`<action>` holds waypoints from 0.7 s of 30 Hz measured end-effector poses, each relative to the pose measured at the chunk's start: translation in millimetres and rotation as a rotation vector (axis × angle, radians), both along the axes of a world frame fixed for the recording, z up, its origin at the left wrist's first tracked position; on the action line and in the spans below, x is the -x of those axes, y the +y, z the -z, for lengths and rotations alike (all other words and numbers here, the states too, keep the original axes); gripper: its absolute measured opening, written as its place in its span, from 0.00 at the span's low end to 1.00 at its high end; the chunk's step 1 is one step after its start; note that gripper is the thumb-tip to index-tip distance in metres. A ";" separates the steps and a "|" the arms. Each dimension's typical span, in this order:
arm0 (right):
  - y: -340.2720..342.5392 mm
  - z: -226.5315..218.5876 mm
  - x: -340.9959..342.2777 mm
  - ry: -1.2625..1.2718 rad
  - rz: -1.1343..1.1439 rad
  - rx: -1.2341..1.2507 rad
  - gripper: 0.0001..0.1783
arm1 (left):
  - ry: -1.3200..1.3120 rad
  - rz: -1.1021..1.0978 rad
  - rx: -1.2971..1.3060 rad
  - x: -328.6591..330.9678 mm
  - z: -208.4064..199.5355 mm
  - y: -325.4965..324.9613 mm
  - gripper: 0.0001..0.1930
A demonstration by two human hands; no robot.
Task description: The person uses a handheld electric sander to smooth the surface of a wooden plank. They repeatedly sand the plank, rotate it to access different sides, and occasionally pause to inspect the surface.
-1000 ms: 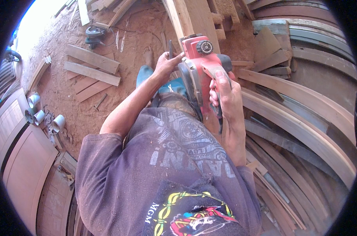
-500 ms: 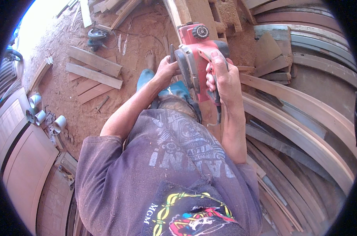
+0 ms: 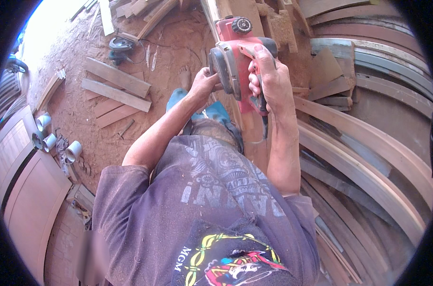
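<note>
My right hand (image 3: 269,78) is wrapped round the rear handle of a red electric planer (image 3: 233,47) with a black knob on its front. The planer rests along a long wooden beam (image 3: 257,155) that runs from beside my waist to the far side. My left hand (image 3: 204,83) is closed at the planer's left side, its fingers by a dark upright piece partly hidden behind the tool. What exactly those fingers grip cannot be made out. A power cord (image 3: 265,131) leaves the back of the planer handle.
Long curved-looking planks (image 3: 364,119) lie stacked on my right. Short boards (image 3: 116,95) and a circular saw (image 3: 121,46) lie on the dusty ground at left. White cups (image 3: 73,151) stand near panel doors (image 3: 35,190). My bare foot (image 3: 185,76) shows beyond my left hand.
The planer has slid a little farther away along the beam, my right hand with it. My left hand stays beside it. A blurred shape has come in at the lower left.
</note>
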State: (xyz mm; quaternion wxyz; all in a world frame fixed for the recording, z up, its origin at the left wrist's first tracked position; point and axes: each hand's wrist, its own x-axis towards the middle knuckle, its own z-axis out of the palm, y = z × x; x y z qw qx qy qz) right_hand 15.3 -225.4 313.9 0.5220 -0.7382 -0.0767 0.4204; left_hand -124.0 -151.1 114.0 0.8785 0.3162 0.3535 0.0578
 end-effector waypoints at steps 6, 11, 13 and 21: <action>22.2 -1.1 -8.7 0.017 0.003 0.011 0.30 | -0.039 0.061 -0.022 -3.9 -1.2 13.7 0.17; 50.0 -3.2 -18.8 0.018 -0.007 -0.036 0.30 | 0.112 0.008 0.003 -7.3 10.4 15.7 0.13; 59.3 -1.5 -24.1 0.018 -0.011 -0.046 0.30 | 0.101 0.037 0.023 -5.3 7.7 18.4 0.18; 98.2 -5.1 -42.9 -0.013 -0.032 -0.025 0.30 | 0.101 0.220 -0.011 -4.9 -16.6 40.1 0.29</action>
